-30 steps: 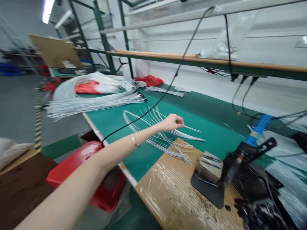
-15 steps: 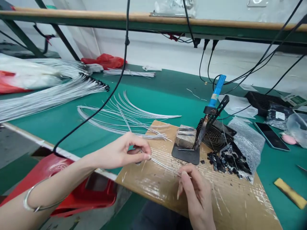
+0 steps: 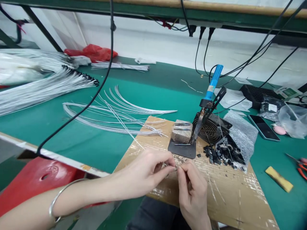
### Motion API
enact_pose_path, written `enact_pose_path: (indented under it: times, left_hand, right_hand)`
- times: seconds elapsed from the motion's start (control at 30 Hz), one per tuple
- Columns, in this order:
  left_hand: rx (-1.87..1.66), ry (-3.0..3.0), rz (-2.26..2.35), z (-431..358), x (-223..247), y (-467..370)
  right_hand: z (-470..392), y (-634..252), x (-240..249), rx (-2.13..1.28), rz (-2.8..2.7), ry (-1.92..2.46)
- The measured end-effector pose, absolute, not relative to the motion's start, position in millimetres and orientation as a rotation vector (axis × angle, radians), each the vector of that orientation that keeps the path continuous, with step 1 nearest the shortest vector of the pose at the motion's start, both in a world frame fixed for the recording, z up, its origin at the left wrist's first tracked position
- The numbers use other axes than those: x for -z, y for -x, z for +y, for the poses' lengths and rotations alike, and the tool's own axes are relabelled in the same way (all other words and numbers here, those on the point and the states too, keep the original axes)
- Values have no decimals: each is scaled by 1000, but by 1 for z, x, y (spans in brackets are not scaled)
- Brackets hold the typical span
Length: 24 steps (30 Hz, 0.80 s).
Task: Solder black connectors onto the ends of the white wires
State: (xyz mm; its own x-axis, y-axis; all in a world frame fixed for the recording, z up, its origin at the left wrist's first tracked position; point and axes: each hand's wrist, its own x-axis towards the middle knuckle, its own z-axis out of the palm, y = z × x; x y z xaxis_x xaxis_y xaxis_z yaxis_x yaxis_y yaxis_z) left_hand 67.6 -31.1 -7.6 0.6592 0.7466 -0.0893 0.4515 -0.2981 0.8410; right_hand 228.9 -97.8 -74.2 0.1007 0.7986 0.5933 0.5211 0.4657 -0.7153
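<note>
My left hand (image 3: 153,169) pinches a thin white wire (image 3: 133,136), whose tail runs up and left from behind the hand over the cardboard (image 3: 230,204). Fingertip to fingertip with it, my right hand (image 3: 193,188) is closed at the end of the same wire; the tip itself is hidden between the fingers. Beyond my hands a blue-handled soldering iron (image 3: 214,81) leans in its stand beside a brick-like block (image 3: 181,135). To the right lies a heap of small black pieces (image 3: 227,153) on a clear bag. Loose white wires (image 3: 112,127) spread out on the left.
Thick bundles of black-tipped white wires (image 3: 48,86) lie at the far left. A black cable (image 3: 105,75) hangs across the left side. A phone (image 3: 263,127), a yellow sponge strip (image 3: 279,179) and orange-handled pliers (image 3: 302,167) lie right. A red stool (image 3: 40,182) stands below the table edge.
My left hand has moved right along the wire, so the fingertips of both hands now meet. The right hand stays near its place, still closed. The camera view has tilted slightly down.
</note>
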Motion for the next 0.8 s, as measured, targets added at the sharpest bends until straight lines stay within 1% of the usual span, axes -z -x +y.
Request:
enact_pose_path:
  times: [0.1, 0.17, 0.37, 0.53, 0.8]
  left_hand:
    - [-384, -1698, 948, -25, 14, -77]
    - [-399, -1602, 964, -19, 17, -80]
    - [-425, -1536, 981, -9, 20, -85]
    - [-457, -1532, 980, -7, 20, -90]
    - [-517, -1506, 978, -9, 30, -89]
  right_hand:
    - [-100, -231, 79, -249, -1468, 1244]
    - [-103, -234, 82, -287, -1305, 1321]
    - [-105, -238, 80, -744, -857, 1337]
    - [-99, -229, 74, -961, -758, 1237]
    - [-96, -223, 81, -1056, -681, 1083]
